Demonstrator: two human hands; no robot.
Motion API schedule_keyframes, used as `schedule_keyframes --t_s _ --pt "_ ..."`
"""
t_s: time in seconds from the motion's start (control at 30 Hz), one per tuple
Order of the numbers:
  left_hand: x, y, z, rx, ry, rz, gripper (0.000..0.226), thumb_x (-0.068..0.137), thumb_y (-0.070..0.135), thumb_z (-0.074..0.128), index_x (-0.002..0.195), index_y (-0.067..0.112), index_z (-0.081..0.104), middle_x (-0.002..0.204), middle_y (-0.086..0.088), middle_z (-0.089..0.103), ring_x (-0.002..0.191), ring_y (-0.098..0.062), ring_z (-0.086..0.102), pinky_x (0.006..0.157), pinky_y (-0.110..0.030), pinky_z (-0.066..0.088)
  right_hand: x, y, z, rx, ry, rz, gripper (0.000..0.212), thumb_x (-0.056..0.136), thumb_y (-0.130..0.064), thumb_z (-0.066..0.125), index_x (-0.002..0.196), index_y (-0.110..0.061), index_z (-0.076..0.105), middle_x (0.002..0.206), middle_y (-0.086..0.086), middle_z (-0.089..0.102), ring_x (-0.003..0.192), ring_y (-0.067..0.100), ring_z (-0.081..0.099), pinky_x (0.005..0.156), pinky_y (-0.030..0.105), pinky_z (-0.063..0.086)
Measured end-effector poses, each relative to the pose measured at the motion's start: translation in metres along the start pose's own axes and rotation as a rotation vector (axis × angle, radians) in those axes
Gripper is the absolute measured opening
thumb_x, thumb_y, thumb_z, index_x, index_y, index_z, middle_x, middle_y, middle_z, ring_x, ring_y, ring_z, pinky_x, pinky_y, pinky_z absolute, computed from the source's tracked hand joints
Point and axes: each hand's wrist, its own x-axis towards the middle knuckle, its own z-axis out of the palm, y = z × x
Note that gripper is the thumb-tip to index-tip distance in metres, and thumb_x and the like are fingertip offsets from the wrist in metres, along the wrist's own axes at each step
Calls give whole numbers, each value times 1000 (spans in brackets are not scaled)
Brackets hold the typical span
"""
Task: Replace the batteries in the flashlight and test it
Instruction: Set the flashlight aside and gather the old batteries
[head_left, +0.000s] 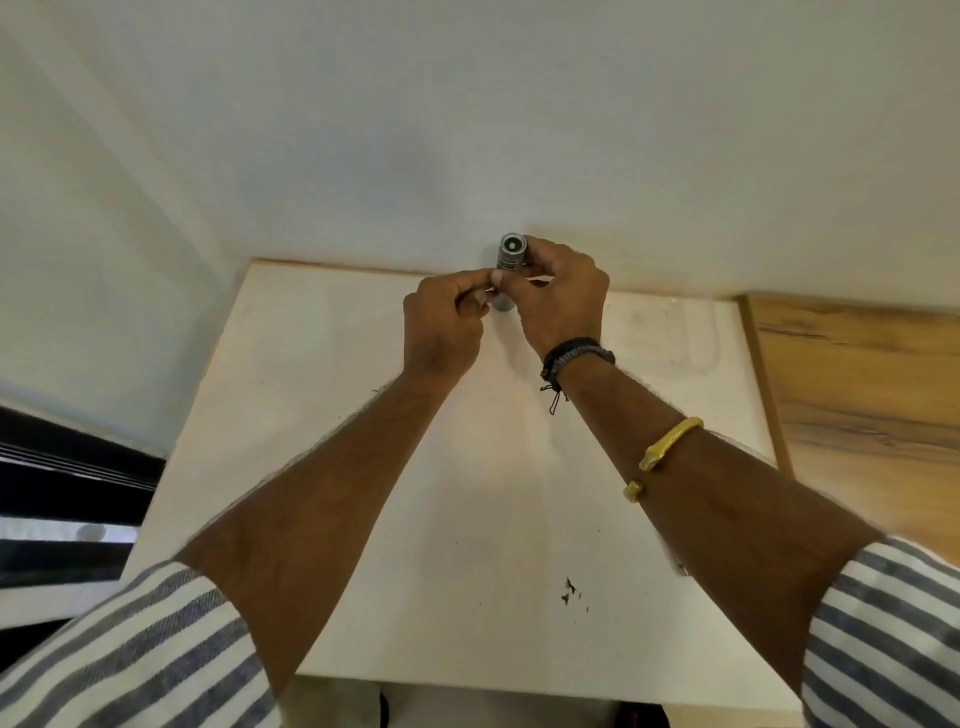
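A small grey metal flashlight (510, 258) is held upright above the far edge of the white table (363, 441), its lens end facing up toward me. My right hand (558, 299) wraps around its body from the right. My left hand (444, 325) pinches the lower part of the body between thumb and fingers from the left. The bottom end of the flashlight shows as a dark stub between the two hands. No loose batteries are visible.
A white wall rises just behind the table. A wooden surface (857, 395) adjoins the table on the right. A dark striped object (67, 483) lies at the left. Small dark specks (571, 590) mark the near part of the table.
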Motion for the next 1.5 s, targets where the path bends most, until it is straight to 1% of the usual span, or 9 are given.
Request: schedule_keyframes --t_s 0.3,0.47,0.57,0.7,0.9,1.0,1.17,1.27,1.5 --pt "-4 3 1 50 -34 -30 34 95 3 53 120 16 70 107 5 75 95 -8 70 90 -33 58 0 0 3 -31 14 43 41 82 -18 82 122 -16 73 110 0 76 95 15 70 91 29 58" --pt "-20 18 -4 61 83 -157 28 95 11 59 121 12 70 115 -1 73 103 -13 68 98 -37 54 -13 -12 -19 57 59 96 42 81 -13 83 122 -12 72 111 2 76 95 15 69 89 23 57" --pt "-42 32 -6 26 110 -169 26 95 16 63 119 13 70 112 -1 74 100 -13 70 95 -39 56 -34 -20 -44 142 125 115 37 81 -11 82 117 -11 73 105 2 77 91 13 71 87 20 58" --pt "-85 54 -1 -22 103 -144 23 93 20 65 114 15 72 105 1 76 93 -9 71 89 -38 59 -72 -20 -87 287 160 158 22 82 -10 80 104 -15 78 91 0 78 86 12 75 83 32 63" --pt "-149 81 22 -32 -48 -104 21 89 18 71 109 14 75 98 1 77 85 -7 72 82 -34 60 -132 12 -154 389 120 246 14 83 -6 79 95 -14 79 79 0 76 76 14 74 69 30 63" --pt "-176 90 40 32 -163 -77 24 86 16 74 110 13 75 100 -1 77 85 -9 71 84 -31 58 -159 35 -178 305 99 303 13 83 -6 79 93 -16 78 69 -9 72 71 12 73 68 33 64" --pt "-207 97 70 208 -391 11 37 86 14 74 123 15 68 120 -3 69 103 -16 65 93 -31 53 -190 72 -192 -24 22 406 13 82 -14 81 92 -20 78 82 -1 76 81 23 75 78 42 64" --pt "-213 96 84 360 -489 117 36 90 13 69 126 15 66 126 -5 65 116 -22 57 102 -34 44 -200 82 -190 -264 -30 405 21 81 -23 83 101 -20 77 87 -6 73 90 17 71 78 27 54" --pt "-216 90 90 559 -492 200 14 92 18 67 103 15 75 103 -4 69 99 -24 57 80 -45 52 -205 81 -186 -439 -122 411 31 82 -34 81 110 -20 75 102 1 77 95 20 70 84 35 58"
